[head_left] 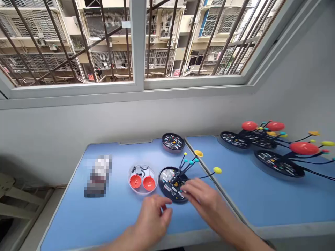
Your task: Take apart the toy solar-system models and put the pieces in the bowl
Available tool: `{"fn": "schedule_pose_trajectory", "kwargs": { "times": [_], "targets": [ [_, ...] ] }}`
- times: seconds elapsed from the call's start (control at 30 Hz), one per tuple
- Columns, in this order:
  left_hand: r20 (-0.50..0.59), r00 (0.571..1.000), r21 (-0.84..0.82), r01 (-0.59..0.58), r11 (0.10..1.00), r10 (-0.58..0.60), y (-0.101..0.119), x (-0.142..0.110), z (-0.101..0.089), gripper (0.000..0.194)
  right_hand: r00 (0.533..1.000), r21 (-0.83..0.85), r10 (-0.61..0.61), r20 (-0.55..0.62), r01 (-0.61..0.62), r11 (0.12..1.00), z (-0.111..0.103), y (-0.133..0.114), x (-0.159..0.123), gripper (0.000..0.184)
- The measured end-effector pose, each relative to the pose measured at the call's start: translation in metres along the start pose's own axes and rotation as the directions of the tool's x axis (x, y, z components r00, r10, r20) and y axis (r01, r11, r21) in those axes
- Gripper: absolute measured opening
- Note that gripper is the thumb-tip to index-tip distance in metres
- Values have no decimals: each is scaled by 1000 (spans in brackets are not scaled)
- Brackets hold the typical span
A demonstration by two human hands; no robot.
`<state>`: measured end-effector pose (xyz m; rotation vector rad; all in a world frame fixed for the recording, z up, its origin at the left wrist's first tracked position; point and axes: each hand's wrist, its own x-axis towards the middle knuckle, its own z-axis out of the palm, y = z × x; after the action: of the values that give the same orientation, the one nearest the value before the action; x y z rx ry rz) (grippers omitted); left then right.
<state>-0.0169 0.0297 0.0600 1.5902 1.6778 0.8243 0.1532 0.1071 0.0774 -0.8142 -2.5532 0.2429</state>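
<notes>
A round black base (167,186) with printed labels lies on the blue table. Black stems rise from it, tipped with small teal balls (191,162), a yellow oval piece (217,170) and an orange-yellow cup (199,153). My right hand (202,197) is at the base's right edge, fingers pinched together; a speck of teal shows at the fingertips, too small to name. Just in front of the base hovers my left hand (154,218), thumb and index finger apart, with nothing visible between them. Left of the base, a clear round dish (142,192) holds two red half-shells (149,183) and small black parts.
Another black disc (173,142) sits at the table's back edge. On the right table stand several assembled models with red domes (305,148), their stems reaching outward. A blurred-out item (98,176) lies at left. Behind are a white wall and a barred window (140,87).
</notes>
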Motion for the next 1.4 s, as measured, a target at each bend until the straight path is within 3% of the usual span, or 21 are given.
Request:
{"fn": "schedule_pose_trajectory", "kwargs": {
  "times": [0.1, 0.2, 0.33, 0.53, 0.77, 0.93, 1.0, 1.07, 1.13, 1.2, 1.3, 1.4],
  "targets": [
    [-54, 997, -108, 57, 993, -63, 3, 13, 30, 37, 995, -24, 103, 12, -103, 994, -9, 19, 15, 16],
    [-157, 982, -134, 88, 987, -109, 4, 36, 42, 40, 969, -52, 216, 123, -212, 976, -10, 27, 30, 24],
    [-214, 971, -112, 82, 990, -105, 7, 58, 45, 38, 939, -52, 281, 197, -276, 960, -6, 27, 40, 27],
    [-221, 974, -90, 28, 996, -47, 9, 66, 50, 37, 928, 37, 298, 226, -314, 949, 1, 27, 44, 22],
    [-236, 972, -97, -5, 995, -18, 3, 70, 53, 27, 936, 146, 312, 161, -335, 931, -8, 25, 44, 17],
    [-254, 965, -176, 20, 984, -65, 14, 58, 48, 32, 954, 229, 291, 75, -301, 926, -28, 8, 40, 17],
    [-186, 969, -428, 69, 901, -162, 22, 45, 39, 32, 976, 320, 213, 52, -218, 922, -32, -5, 34, 20],
    [-3, 977, -739, 140, 659, -211, 27, 30, 27, 29, 995, 388, 100, 19, -99, 916, -31, -20, 25, 24],
    [165, 975, -896, 210, 392, -146, 28, 14, 14, 32, 999, 392, 11, -40, 6, 920, -24, -34, 15, 24],
    [246, 966, -935, 259, 241, -82, 24, 0, 4, 33, 993, 379, -43, -106, 81, 922, -14, -45, 6, 22],
    [265, 960, -940, 278, 200, -93, 16, -17, -7, 31, 983, 389, -80, -167, 140, 911, 4, -57, -5, 18],
    [231, 956, -918, 276, 286, -182, 10, -29, -16, 35, 976, 445, -92, -195, 171, 879, 15, -65, -14, 25]
  ]
}}
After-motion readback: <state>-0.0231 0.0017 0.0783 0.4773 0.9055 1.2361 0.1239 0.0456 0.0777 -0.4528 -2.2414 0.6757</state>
